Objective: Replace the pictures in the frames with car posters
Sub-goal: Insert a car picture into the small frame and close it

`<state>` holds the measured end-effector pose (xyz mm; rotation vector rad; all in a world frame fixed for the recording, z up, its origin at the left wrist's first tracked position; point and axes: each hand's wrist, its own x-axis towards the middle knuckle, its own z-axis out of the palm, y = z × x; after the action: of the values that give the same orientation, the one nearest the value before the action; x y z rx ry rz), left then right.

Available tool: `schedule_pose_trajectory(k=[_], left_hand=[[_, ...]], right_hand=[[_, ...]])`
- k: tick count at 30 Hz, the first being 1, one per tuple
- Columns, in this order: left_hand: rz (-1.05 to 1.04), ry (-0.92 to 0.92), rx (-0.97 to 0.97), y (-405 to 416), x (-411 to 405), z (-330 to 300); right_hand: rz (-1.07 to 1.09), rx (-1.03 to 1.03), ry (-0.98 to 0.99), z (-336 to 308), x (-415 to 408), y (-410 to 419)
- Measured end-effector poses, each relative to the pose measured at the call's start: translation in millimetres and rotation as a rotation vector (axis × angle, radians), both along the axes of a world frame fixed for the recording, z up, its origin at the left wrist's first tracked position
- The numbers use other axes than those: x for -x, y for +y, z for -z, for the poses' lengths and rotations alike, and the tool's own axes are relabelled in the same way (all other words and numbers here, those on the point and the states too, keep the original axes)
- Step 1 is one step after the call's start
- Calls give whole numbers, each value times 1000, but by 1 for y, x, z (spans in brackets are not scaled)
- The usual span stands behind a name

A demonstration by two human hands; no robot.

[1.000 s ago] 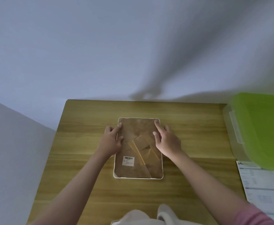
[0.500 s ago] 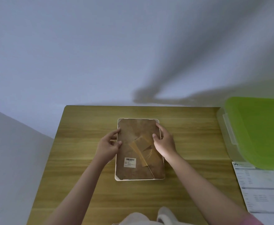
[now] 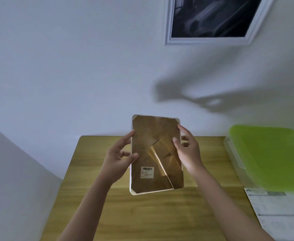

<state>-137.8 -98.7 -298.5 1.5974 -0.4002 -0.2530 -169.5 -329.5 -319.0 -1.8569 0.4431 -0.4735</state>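
Note:
A white picture frame point(image 3: 155, 153) is held up above the wooden table point(image 3: 160, 211), its brown back board facing me with a barcode label and a folded stand. My left hand point(image 3: 117, 160) grips the frame's left edge, thumb on the back board. My right hand point(image 3: 188, 150) grips the right edge, thumb on the back and fingers behind. The frame's front and its picture are hidden. A second white frame point(image 3: 212, 20) with a dark picture hangs on the wall at the upper right.
A clear plastic box with a green lid point(image 3: 268, 157) stands at the table's right side. A printed white sheet point(image 3: 278, 214) lies in front of it. The white wall rises just behind the table.
Both hands have lifted the frame off the table and tilted it upright toward me. The view has swung upward, bringing the wall frame into sight.

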Motion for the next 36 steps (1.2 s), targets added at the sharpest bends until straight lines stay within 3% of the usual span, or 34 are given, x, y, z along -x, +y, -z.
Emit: schedule_pose_trajectory(k=[5,7,14,19,25,29,32,36], left_hand=[[-93,-85,14,-2,14,-35],[-120,-118,17,-4,22,-46],[-165,-128,7,-11,50,-68],[-92,-139,-13,-7,64,-69],[12,-243,-74,16,61,-64],[-302,-500,-298,44,51,-57],[-406,-409,-322,66,45,-50],[-275,-230,-232,77,43,-44]], right_hand=[[54,503,-314,-24,13,16],[-27,545,-413,-37,21,31],[-316,61,-284,-78,49,68],[-300,-145,-281,-82,51,81],[-127,-91,-352,-88,50,96],[-96,-43,-357,-89,52,95],[-100,-49,-362,-90,53,93],[-85,-74,-370,-94,54,90]])
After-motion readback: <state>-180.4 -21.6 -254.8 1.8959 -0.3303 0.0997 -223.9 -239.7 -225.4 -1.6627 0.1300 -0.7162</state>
